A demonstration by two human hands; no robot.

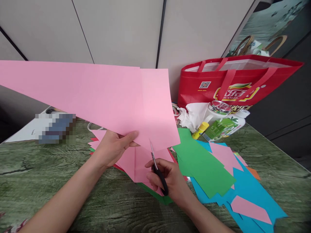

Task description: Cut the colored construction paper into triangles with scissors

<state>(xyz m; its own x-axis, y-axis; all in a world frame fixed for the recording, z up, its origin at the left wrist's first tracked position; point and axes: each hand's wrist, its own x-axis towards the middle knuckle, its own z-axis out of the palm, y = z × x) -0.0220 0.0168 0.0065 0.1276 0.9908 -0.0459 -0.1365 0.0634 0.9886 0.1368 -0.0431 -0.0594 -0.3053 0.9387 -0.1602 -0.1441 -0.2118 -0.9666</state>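
A large folded sheet of pink paper (pixel 116 100) is held up across the view, its narrow end running off the left side. My left hand (pixel 115 145) pinches its lower edge, thumb in front. Black-handled scissors (pixel 159 176) are in my right hand (pixel 167 176), their blades at the bottom edge of the pink paper, right of my left thumb. Beneath both hands lies a stack of folded pink, red and green paper (pixel 143 168) on the table.
To the right lie green sheets (pixel 204 165), blue sheets (pixel 252 187) and pink scraps. Behind them are a yellow glue stick (pixel 200 130), crumpled tissue (pixel 191 115), white bottles and a red bag (pixel 204 84). A blurred item (pixel 57 127) sits at the left on the green wooden table (pixel 36 181).
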